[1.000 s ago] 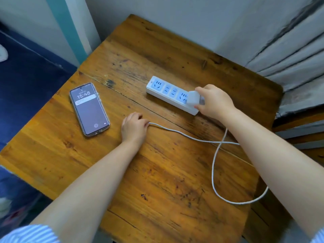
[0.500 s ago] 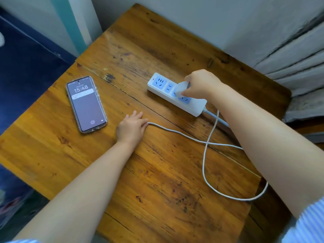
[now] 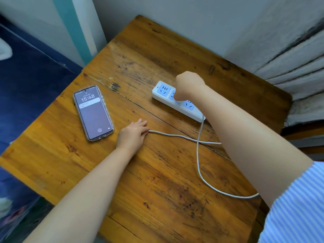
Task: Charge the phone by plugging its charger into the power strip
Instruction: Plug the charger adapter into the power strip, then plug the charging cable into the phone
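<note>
A phone (image 3: 93,113) with its screen lit lies face up on the left of the wooden table (image 3: 157,199). A white power strip (image 3: 163,90) with blue sockets lies at the back middle. My right hand (image 3: 188,85) is bent down over the strip's middle sockets, and the charger plug is hidden under it. A white charger cable (image 3: 198,155) runs from under that hand, loops toward the table's right edge and crosses back to my left hand (image 3: 133,133). My left hand rests on the table right of the phone, fingers closed over the cable's free end.
The table stands in a corner against a grey wall (image 3: 192,23). A blue surface (image 3: 26,81) lies below its left edge. Grey ridged slats (image 3: 298,64) run along the right. The strip's own cord leaves at its right end, behind my forearm.
My right hand has carried the charger plug from the strip's right end to its middle sockets and now presses down over them. The left hand has stayed on the cable end.
</note>
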The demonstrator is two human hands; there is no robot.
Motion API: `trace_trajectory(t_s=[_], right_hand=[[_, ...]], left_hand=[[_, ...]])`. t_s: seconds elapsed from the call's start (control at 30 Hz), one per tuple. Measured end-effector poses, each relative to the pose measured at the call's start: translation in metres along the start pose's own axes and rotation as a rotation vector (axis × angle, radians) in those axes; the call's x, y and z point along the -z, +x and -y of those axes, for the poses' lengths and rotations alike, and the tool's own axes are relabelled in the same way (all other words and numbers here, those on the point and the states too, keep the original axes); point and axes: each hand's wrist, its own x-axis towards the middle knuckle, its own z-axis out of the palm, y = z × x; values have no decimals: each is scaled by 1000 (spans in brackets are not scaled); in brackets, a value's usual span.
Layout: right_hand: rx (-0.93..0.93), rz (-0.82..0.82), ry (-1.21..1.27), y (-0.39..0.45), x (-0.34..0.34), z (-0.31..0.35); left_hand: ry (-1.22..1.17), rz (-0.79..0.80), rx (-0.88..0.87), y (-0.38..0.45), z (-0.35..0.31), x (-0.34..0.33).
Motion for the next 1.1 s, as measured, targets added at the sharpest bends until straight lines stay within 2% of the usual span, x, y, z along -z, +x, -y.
trace_trajectory(t_s=[0.2,0.5,0.6,0.67,0.73,0.8,0.83,0.9,1.0,1.03,1.1], right_hand=[[27,-30,-57,3,-6,2],[-18,-95,-51,-9,-21,5],[-16,-71,-101,-10,-16,9],[-10,-75,-199,-14,-14,7],[72,-210,-348,-23,-24,10],[227,-398,-297,-40,-43,21],[308,-437,-226,-50,-53,28],[440,-353,-86,-69,-78,43],[527,-2,201,-94,-112,63],[536,63,239,-99,-122,68],[519,62,301,-105,-133,76]], left_hand=[[3,-35,-7,-3,15,12],[18,42,98,-14,20,29],[-118,-8,181,-21,17,31],[-311,-60,259,-31,14,29],[-503,-81,346,-47,14,28],[-608,-88,407,-60,20,28],[-658,-103,431,-63,24,28],[-749,-154,475,-71,31,30],[-830,-187,513,-80,44,31],[-837,-183,515,-83,48,31],[-854,-177,511,-88,54,31]])
